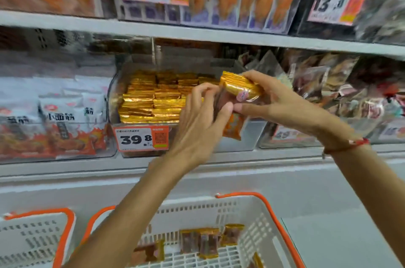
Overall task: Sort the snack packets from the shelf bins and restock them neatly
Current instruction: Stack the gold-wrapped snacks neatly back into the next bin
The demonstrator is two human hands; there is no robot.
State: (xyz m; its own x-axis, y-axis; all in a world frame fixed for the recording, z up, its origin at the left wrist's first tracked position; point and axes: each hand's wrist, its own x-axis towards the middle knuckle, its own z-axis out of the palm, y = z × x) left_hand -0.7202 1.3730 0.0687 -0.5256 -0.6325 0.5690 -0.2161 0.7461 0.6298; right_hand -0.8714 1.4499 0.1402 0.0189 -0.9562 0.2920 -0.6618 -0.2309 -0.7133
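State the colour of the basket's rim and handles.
Orange, on the white plastic slotted basket; clearest in the head view.

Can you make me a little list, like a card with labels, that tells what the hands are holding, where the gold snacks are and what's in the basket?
left hand: holds the bundle's near side
right hand: grips the bundle from the right
bundle of gold packets: held in front of the shelf, between both hands
clear bin: holds neat stacks of gold packets, its right part not filled
price tag: reads 39.8, on the bin's front
white basket: orange rim, below the shelf, a few loose packets inside
red string: on the right wrist
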